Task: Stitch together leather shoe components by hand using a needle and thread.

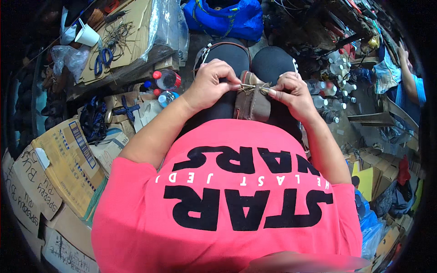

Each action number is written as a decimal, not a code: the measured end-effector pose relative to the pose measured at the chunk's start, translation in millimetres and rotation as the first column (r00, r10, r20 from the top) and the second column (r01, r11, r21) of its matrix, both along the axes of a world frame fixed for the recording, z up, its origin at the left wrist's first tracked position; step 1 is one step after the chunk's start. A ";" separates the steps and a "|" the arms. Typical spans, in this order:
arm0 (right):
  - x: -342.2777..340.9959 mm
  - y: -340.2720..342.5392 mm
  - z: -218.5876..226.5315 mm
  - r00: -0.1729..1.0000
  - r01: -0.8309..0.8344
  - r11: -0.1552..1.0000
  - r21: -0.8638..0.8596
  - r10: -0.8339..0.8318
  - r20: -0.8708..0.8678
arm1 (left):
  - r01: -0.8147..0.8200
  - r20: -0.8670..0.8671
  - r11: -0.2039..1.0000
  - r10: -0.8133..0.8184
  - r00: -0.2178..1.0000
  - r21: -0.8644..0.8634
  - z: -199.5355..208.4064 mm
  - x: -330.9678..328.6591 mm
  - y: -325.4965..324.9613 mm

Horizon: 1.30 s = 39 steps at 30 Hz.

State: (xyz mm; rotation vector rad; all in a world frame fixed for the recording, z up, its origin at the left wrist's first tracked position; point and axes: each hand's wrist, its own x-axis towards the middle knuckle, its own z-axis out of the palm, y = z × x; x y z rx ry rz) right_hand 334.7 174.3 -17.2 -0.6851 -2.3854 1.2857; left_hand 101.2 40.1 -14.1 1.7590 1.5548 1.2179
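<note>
A brown-grey leather shoe (255, 107) rests in my lap between my dark-clad knees. Stiff tan laces (263, 88) lie across its top. My left hand (215, 84) pinches one lace end between thumb and fingertips, drawing it out straight to the left. On the opposite side, my right hand (291, 93) is closed at the lace, thumb and fingers pinched beside a small bunched loop. Both hands sit just above the shoe. The fingers partly cover the lace ends.
At upper left, a work surface covered with cardboard (93, 68) carries blue-handled scissors (104, 61) and a white cup (87, 35). A blue bag (227, 20) lies ahead of my knees. Several bottles (328, 88) stand at right, near another person's arm (408, 77). Cardboard boxes (68, 150) fill the left.
</note>
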 end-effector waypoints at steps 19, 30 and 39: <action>-35.9 -5.2 42.6 0.846 -0.462 0.742 0.485 0.205 0.492 | 0.121 -0.766 0.968 -0.249 0.593 -0.221 43.0 30.2 17.8; -15.8 -1.9 31.6 0.889 -0.425 0.771 0.474 0.257 0.379 | 0.208 -0.674 0.973 -0.221 0.704 -0.102 35.5 5.4 -3.4; 60.6 32.3 22.1 0.964 0.224 0.900 -0.373 -0.148 0.223 | -0.166 -0.013 0.905 0.175 0.984 -0.392 52.3 -63.8 -52.9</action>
